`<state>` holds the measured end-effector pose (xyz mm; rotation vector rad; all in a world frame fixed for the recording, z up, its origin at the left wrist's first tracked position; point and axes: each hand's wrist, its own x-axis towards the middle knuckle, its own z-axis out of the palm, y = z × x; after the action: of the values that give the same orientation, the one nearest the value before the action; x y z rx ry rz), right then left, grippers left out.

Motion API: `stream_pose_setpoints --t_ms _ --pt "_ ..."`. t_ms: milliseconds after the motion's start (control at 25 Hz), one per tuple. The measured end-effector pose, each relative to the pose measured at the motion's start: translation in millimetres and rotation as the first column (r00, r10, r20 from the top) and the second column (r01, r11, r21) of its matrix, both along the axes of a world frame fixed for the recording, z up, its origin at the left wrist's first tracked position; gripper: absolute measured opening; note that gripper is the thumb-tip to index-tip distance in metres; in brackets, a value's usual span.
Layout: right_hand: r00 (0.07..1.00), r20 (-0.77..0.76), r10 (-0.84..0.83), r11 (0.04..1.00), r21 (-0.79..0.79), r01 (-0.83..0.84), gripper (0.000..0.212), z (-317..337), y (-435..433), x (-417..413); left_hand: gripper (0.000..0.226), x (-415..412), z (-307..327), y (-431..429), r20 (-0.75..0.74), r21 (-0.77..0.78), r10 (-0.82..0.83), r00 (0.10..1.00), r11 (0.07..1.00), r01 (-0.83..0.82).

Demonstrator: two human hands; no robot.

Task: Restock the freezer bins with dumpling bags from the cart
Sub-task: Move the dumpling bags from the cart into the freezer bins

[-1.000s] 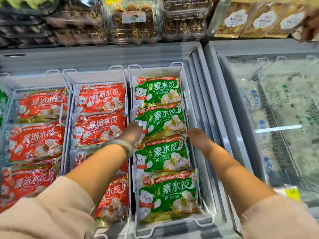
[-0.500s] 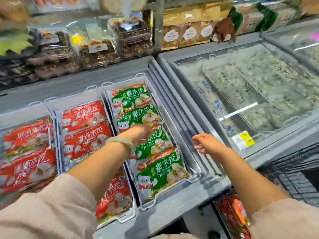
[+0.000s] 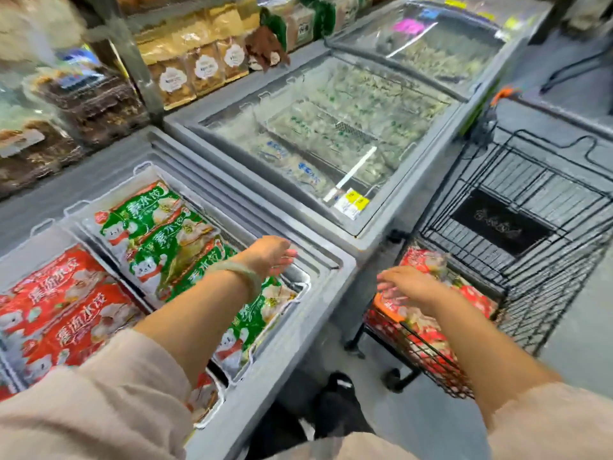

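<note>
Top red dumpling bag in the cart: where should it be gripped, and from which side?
Likely its left edge, from above: the top red bag lies roughly flat on the cart pile, with the right hand spread over it. A pinch grip there, thumb under, suits a flat soft pack.

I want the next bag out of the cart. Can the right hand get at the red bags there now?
Probably yes. The right hand is just above the red bags heaped in the cart. Nothing lies between them, and the heap is uncovered.
</note>
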<state>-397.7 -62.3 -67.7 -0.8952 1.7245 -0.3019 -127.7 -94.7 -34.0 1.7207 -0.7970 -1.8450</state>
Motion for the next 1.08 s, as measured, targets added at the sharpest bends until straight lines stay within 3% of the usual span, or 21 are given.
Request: stream_pose_setpoints --t_ms 400,640,800,1080 --pt "0.976 0.028 -0.217 0.974 0.067 0.214 0.034 -32.1 51.4 -149.8 0.016 -158.9 -24.6 -13.9 0.108 0.070 -0.243 0.964 0.969 0.236" --pt "0.967 0.051 -0.250 0.962 0.125 0.242 0.028 -45.4 33.0 -259.9 0.020 -289.4 -53.1 -10.9 -0.019 0.156 -0.320 0.947 0.935 0.319" --pt "0.978 0.026 -0.205 0.970 0.140 0.200 0.026 -65.5 9.5 -296.4 0.032 -331.9 -69.5 -8.3 -0.019 0.186 -0.360 0.933 0.915 0.357" --pt "0.996 0.014 -0.092 0.962 0.261 0.085 0.031 -156.3 -24.3 -291.0 0.037 -336.6 -146.2 -28.1 0.062 0.374 -0.214 0.975 0.911 0.176"
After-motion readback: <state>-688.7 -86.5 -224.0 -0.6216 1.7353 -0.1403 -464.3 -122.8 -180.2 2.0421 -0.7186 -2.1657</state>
